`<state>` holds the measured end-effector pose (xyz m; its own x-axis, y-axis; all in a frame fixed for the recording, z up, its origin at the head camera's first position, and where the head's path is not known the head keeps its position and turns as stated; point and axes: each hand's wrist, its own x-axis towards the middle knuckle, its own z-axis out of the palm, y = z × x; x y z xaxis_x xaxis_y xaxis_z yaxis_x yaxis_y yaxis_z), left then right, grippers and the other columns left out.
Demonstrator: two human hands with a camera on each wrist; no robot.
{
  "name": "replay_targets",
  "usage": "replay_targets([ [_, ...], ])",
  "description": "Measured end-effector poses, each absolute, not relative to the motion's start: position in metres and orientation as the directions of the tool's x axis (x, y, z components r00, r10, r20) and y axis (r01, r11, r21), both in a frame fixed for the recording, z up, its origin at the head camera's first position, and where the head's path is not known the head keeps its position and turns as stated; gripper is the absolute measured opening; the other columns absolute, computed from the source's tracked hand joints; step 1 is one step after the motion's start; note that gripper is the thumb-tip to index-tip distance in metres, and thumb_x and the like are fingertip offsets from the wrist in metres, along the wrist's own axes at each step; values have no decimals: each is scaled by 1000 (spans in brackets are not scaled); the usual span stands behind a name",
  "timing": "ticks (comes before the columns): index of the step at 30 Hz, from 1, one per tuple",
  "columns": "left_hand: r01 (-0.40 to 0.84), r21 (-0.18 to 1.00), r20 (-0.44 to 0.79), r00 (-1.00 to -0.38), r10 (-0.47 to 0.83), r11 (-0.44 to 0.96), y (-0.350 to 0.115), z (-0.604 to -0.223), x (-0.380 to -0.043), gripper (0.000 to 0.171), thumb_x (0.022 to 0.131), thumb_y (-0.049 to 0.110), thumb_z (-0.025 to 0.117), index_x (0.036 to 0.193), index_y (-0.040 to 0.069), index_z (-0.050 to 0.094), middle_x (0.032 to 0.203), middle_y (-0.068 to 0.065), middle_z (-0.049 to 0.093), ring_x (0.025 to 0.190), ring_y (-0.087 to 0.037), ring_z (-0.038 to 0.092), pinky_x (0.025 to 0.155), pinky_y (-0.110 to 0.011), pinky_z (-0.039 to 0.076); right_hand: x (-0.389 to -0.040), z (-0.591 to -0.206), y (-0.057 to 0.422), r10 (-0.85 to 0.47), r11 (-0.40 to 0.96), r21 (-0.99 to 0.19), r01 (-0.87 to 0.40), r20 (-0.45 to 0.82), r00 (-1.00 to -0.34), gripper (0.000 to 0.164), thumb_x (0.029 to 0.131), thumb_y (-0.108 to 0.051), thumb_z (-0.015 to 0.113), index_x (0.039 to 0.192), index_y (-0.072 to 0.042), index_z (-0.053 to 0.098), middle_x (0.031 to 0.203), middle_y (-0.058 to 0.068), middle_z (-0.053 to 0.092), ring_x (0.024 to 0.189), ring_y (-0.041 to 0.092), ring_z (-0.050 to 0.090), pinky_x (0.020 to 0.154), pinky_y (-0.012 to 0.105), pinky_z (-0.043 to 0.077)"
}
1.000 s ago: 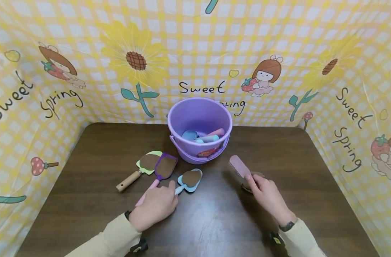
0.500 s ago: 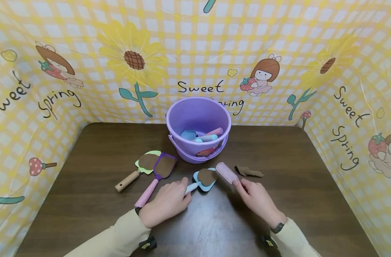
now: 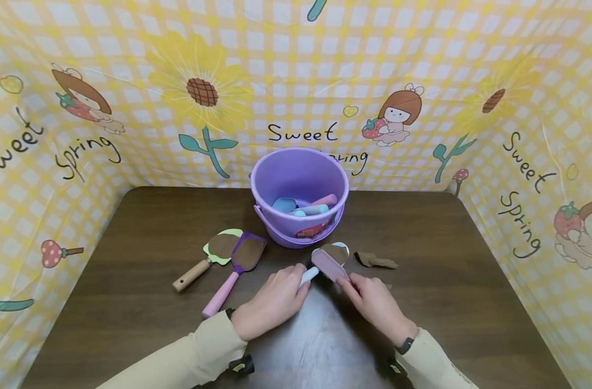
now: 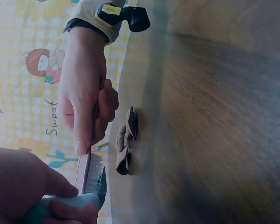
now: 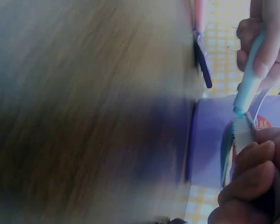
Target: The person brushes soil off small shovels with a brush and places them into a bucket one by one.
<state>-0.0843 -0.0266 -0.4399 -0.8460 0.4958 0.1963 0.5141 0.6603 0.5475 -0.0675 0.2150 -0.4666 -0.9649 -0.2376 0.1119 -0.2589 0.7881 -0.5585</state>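
Note:
My left hand grips the light blue handle of a small toy shovel. The shovel's blade carries a brown layer and is partly covered by a pink brush. That brush is held by its handle in my right hand, thumb on top. In the left wrist view the white bristles of the brush face the shovel blade; whether they touch it is unclear. The right wrist view shows the shovel handle meeting the brush area, with the right fingers hiding part of it.
A purple bucket holding several toy tools stands behind the hands. To the left lie a green shovel with a wooden handle and a purple shovel with a pink handle, both brown-bladed. A crumpled brown piece lies right.
My left hand has moved right and slightly away with the blue shovel. My right hand has moved left, bringing the brush over the blade and leaving the crumpled brown piece uncovered on the table.

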Motion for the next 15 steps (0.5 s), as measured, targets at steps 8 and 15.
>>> replay_targets([
  [8,525,558,200,-836,510,642,-25,-441,-86,18,99,7,68,88,5,55,73,-1,46,63,-16,49,53,-33,43,-71,-466,213,-118,823,-550,-144,82,-990,41,102,-28,69,69,-15,49,59,-8,34,51,10,36,50,25,29],
  [15,546,555,225,-825,519,627,-24,-441,-86,18,100,6,67,88,4,54,73,-2,46,63,-17,49,51,-33,41,-72,-466,212,-51,812,-581,-57,28,-998,42,106,-31,62,70,-13,51,60,-5,37,52,14,39,52,29,34],
])
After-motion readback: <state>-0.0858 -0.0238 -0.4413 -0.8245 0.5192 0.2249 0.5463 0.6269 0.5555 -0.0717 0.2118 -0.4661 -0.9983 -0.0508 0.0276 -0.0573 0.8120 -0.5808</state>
